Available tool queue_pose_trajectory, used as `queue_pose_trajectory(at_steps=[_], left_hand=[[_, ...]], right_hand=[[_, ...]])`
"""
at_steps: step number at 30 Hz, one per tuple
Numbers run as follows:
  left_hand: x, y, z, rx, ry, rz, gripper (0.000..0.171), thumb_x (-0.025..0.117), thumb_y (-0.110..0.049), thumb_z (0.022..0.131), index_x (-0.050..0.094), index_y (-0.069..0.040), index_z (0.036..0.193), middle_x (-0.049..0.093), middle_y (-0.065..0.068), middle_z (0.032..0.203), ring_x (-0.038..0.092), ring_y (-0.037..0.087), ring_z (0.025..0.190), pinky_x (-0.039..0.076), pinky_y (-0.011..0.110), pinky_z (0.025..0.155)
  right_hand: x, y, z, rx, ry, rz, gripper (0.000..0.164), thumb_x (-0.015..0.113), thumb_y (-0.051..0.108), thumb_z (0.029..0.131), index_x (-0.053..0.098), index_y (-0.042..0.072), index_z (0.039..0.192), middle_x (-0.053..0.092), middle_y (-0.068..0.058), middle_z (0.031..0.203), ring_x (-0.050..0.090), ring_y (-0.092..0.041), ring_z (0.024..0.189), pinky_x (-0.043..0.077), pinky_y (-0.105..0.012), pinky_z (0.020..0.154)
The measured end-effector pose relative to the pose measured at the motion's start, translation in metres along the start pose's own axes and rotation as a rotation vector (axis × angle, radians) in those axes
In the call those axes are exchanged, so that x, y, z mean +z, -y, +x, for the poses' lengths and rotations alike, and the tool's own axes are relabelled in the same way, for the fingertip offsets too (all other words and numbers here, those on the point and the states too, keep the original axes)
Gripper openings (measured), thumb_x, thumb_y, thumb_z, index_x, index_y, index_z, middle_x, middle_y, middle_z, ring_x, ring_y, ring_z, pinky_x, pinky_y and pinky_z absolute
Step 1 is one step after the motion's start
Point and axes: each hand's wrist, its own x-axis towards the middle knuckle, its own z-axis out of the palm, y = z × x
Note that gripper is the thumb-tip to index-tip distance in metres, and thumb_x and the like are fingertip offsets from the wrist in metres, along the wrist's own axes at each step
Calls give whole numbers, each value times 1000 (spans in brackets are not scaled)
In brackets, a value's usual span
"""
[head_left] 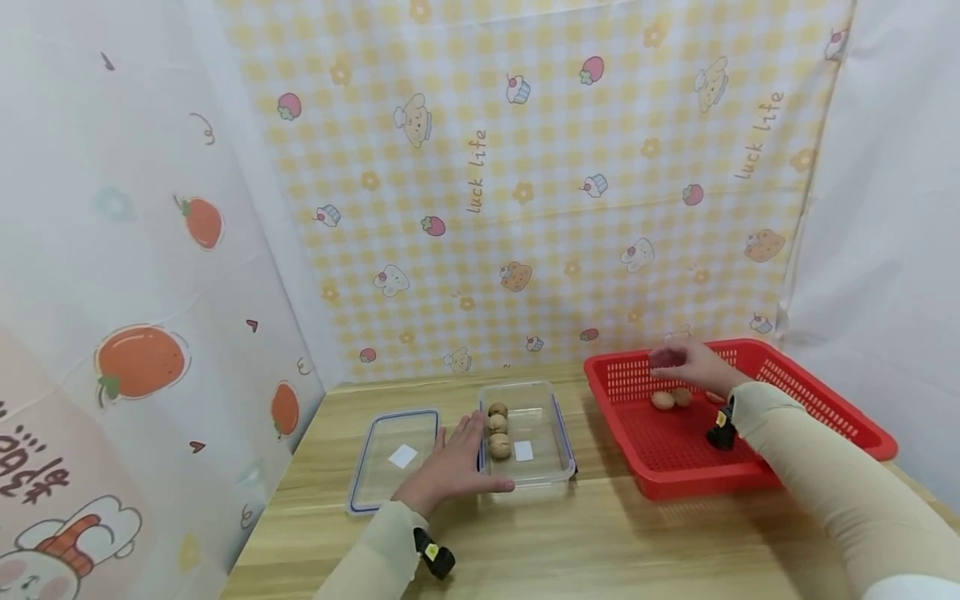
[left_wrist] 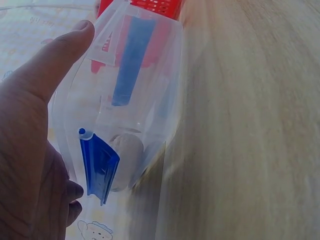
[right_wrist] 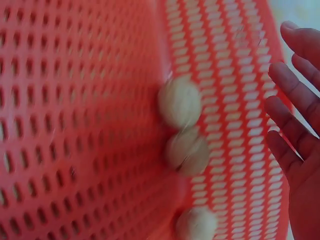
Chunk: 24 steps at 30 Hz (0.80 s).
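A clear plastic food container [head_left: 536, 477] stands on the table with three walnuts [head_left: 499, 447] in a row along its left side. My left hand [head_left: 452, 467] lies against that side, fingers stretched along the wall and thumb spread out by the near edge. In the left wrist view, a blue clip [left_wrist: 99, 167] hangs from the container close to the fingers. My right hand [head_left: 693, 367] hovers over the back of a red plastic basket [head_left: 652, 483], fingers extended and holding nothing. Below it, walnuts [right_wrist: 187, 151] lie by the slotted basket wall, blurred in the right wrist view.
Left of the container, a clear lid [head_left: 367, 462] with a blue seal lies flat on the wooden table [head_left: 525, 542]. A checked cloth [head_left: 555, 250] hangs behind the table, and pale sheets hang at both sides.
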Motion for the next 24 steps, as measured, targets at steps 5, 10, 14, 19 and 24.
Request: queue_pose_trajectory(at_steps=[5,10,14,19,24], left_hand=[[3,-1,1,-1,2,7,128,62,-83,75,11,-5,163,10,12,169,10,31,155,2,63,120],[5,-1,1,3,-3,-3,129,62,-84,74,11,-6,163,10,11,169,10,31,155,2,62,120],[2,0,0,-4,-4,0,128,62,-84,75,9,-8,163,8,9,170,7,29,156,1,61,121],[-2,0,2,-9,-7,9,127,64,-81,76,11,-5,163,9,12,169,7,30,156,2,62,121],[0,0,2,-8,-5,-4,127,64,-81,76,12,-4,162,10,14,169,9,32,155,2,63,120]], right_hand=[[-2,-26,-7,86,70,-31,47,75,25,93,64,-2,130,69,-17,119,64,-27,107,54,-35,85],[0,-38,-7,136,151,-39,53,77,30,91,64,-1,132,69,-17,121,64,-25,105,55,-35,83],[4,-36,-4,144,174,-65,58,80,34,88,65,-2,131,71,-16,118,65,-24,99,57,-38,81],[8,-37,2,125,181,-117,54,80,36,88,68,0,127,72,-12,112,65,-24,98,56,-41,83],[12,-38,2,144,198,-115,47,81,29,87,69,0,123,71,-10,108,64,-24,94,57,-42,81]])
